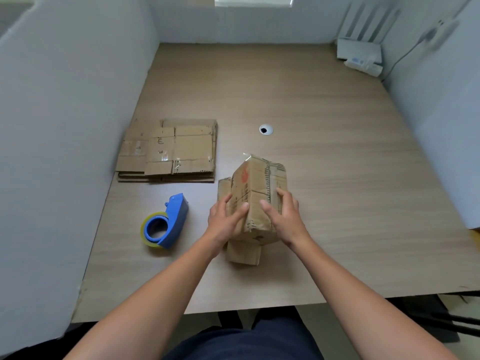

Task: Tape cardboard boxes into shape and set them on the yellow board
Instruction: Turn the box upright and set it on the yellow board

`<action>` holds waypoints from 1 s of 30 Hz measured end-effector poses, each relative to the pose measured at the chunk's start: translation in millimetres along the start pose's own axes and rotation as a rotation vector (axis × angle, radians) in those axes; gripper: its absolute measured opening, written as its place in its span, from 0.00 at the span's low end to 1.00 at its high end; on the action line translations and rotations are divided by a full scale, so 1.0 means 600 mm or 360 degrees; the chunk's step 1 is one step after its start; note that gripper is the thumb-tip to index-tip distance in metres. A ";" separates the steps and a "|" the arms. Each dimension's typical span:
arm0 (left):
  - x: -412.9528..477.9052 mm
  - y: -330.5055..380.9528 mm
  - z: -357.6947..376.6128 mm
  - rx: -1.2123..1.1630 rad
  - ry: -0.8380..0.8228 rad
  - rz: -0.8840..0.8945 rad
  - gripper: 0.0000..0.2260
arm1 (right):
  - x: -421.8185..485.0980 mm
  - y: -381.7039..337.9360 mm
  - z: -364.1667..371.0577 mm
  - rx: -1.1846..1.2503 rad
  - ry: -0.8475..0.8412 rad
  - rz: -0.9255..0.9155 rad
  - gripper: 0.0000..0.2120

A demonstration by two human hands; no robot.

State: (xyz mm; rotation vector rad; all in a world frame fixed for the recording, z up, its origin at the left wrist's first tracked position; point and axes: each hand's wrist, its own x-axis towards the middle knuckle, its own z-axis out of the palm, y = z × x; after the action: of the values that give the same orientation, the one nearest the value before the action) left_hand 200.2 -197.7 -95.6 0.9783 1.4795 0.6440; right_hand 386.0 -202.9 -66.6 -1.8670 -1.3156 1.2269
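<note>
Office cubicle: partitioned desk (311, 105), router (359, 51).

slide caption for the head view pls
Left hand and right hand press the sides of a cardboard box beside a tape dispenser
</note>
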 end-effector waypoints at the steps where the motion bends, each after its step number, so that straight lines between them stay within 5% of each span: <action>1: -0.001 0.007 0.000 0.0041 -0.0074 -0.0012 0.36 | 0.005 -0.006 -0.003 -0.0125 0.0016 0.0059 0.51; 3: -0.002 0.016 0.002 -0.0012 -0.0183 -0.0043 0.26 | 0.011 -0.014 -0.008 -0.0334 0.0032 0.0160 0.54; 6: -0.001 0.022 0.000 -0.0136 0.0097 -0.0117 0.16 | 0.017 -0.011 -0.011 -0.0251 0.0052 0.0208 0.54; 10: -0.001 0.017 -0.032 -0.0296 0.0315 -0.0392 0.41 | 0.009 -0.003 -0.022 0.0141 0.0140 0.0126 0.51; 12: -0.006 0.035 -0.048 -0.0630 0.0131 -0.0412 0.28 | 0.007 0.000 -0.033 0.0347 0.0114 0.0128 0.49; 15: -0.019 0.073 -0.060 -0.0711 -0.0089 -0.0248 0.14 | 0.007 0.001 -0.045 0.0340 0.0062 0.0097 0.34; 18: -0.031 0.111 -0.048 -0.0462 -0.0133 -0.0100 0.13 | 0.010 -0.003 -0.052 -0.0008 0.0185 0.0006 0.32; 20: -0.043 0.130 -0.033 -0.0310 -0.0231 0.0056 0.15 | 0.006 -0.015 -0.053 0.0170 0.0198 -0.0051 0.36; 24: -0.068 0.137 0.002 0.0030 -0.0689 0.0342 0.16 | -0.004 -0.051 -0.048 0.0703 -0.0076 0.0035 0.26; 26: -0.065 0.130 0.013 0.0401 -0.0740 0.0498 0.21 | -0.003 -0.062 -0.052 0.0611 -0.0032 0.0095 0.28; 30: -0.050 0.085 0.016 0.1274 0.0028 0.0968 0.21 | 0.006 -0.045 -0.051 0.0139 0.0087 0.0185 0.07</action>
State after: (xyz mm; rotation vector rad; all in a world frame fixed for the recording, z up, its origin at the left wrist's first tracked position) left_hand 218.8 -199.7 -38.4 2.0928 1.4701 0.4672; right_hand 402.4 -187.6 -32.3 -1.9238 -1.1204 1.2612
